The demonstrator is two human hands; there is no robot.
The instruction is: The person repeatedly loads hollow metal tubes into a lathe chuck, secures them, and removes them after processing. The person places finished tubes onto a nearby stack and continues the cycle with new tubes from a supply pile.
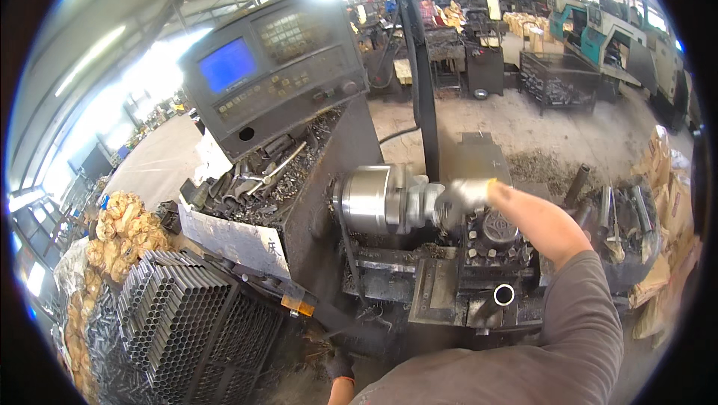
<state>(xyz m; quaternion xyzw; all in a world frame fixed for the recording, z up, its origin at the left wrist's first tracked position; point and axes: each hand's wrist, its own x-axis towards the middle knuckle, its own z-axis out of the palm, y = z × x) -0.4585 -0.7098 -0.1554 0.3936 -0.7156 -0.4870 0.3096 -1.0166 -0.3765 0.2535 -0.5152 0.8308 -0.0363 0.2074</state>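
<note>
My right arm reaches forward across the lathe. My right hand [467, 195], in a glove with a pale back and dark fingers, is at the jaws of the lathe chuck [370, 199]. Motion smears its fingers, so whether it holds a part is unclear. Close to it stands the tool turret [497, 233], with bolts around its top. Low in the view is my left hand [339, 364] in a dark glove, beneath the machine's front edge. Its fingers are too dark and small to make out. A short metal tube [502, 296] points up from the turret's near side.
A control panel [269, 61] with a blue screen rises at left. Below it, a tray [232, 237] carries wrenches and metal chips. A stack of steel tubes [179, 323] stands at lower left. Sacks [662, 218] and a bin of tools [621, 233] flank the right side.
</note>
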